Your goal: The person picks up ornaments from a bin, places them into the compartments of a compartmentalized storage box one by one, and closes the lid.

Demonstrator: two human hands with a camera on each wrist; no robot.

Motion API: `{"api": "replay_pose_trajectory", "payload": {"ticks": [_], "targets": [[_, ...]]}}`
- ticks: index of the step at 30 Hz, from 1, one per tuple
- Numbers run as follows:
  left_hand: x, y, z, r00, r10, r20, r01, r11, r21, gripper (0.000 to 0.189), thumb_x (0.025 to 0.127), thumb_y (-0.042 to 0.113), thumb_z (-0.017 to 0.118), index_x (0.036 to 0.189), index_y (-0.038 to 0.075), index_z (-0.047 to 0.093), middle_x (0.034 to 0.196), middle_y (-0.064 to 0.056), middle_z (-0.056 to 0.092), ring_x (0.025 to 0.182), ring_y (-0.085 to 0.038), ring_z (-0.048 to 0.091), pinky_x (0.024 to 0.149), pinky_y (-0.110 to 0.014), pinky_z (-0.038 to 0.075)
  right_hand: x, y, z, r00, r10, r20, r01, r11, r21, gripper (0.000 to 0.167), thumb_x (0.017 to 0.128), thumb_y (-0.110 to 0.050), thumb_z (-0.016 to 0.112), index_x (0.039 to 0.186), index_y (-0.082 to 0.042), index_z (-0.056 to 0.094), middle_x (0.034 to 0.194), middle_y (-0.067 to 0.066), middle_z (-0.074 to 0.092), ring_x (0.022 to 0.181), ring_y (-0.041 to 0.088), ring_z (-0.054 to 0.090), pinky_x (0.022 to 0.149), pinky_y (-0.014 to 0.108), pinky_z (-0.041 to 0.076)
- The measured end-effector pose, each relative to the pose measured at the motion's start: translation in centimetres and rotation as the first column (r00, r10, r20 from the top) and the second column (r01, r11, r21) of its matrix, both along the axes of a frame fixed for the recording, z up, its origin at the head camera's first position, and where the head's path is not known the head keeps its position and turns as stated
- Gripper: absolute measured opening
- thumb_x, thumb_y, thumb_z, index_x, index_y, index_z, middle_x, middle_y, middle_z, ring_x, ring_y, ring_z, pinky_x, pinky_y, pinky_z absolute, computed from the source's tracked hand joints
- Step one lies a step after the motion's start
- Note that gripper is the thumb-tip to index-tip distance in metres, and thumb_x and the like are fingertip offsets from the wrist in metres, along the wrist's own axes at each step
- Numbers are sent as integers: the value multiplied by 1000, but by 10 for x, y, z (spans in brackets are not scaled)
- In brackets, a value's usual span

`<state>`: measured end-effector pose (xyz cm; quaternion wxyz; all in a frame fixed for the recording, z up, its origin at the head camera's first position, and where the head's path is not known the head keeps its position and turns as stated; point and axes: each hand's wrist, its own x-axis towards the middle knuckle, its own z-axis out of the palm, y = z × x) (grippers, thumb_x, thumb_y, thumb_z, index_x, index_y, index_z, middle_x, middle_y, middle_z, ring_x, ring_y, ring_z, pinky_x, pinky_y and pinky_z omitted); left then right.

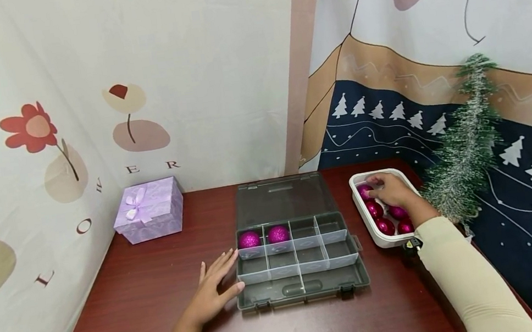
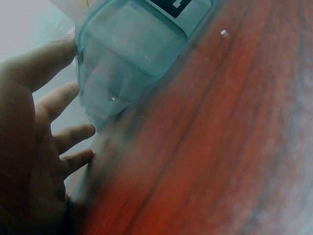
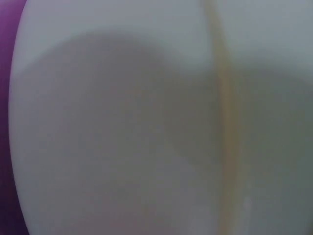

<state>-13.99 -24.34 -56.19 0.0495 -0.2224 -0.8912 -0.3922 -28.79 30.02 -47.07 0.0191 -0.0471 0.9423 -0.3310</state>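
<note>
A dark translucent compartment box (image 1: 317, 284) lies on the table with its lid (image 1: 284, 200) folded back. Two glittery magenta Christmas balls, one in the far-left compartment (image 1: 249, 239) and one beside it (image 1: 278, 234), sit in the back row. My left hand (image 1: 212, 294) spreads its fingers against the box's left side; the left wrist view shows its fingertips at the box wall. Inside a white tub (image 1: 362, 215) at the right, my right hand (image 1: 392, 189) pinches a magenta ball (image 1: 365, 191) between thumb and fingers. Several shiny balls (image 1: 385, 226) lie around it.
A lilac gift box (image 1: 149, 211) with a bow stands at the back left. Green tinsel garland (image 1: 468, 152) hangs by the right wall, close to the tub and right forearm. Printed cloth (image 1: 211, 84) lines the walls. The right wrist view is mostly a blurred pale surface.
</note>
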Motion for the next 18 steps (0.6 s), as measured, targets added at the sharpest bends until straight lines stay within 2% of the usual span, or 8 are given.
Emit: {"api": "replay_pose_trajectory", "payload": {"ticks": [10,18], "targets": [[0,0,3,1000,6,-11,-6,1000,-9,75,96,33,78,164,15,51,170,-23,47,157,-56,40,119,-92,1,-3,1,-5,1000,13,17,-13,1000,-1,44,102,-13,73,138,10,63,140,37,65,132,52,61,117,64,48],[1,0,1,1000,10,3,-10,1000,-3,75,97,34,78,165,17,51,171,-23,45,157,-53,38,119,-92,0,-4,-1,-7,999,18,32,-19,999,43,43,103,-13,72,139,9,63,142,37,64,136,52,60,119,64,46]]}}
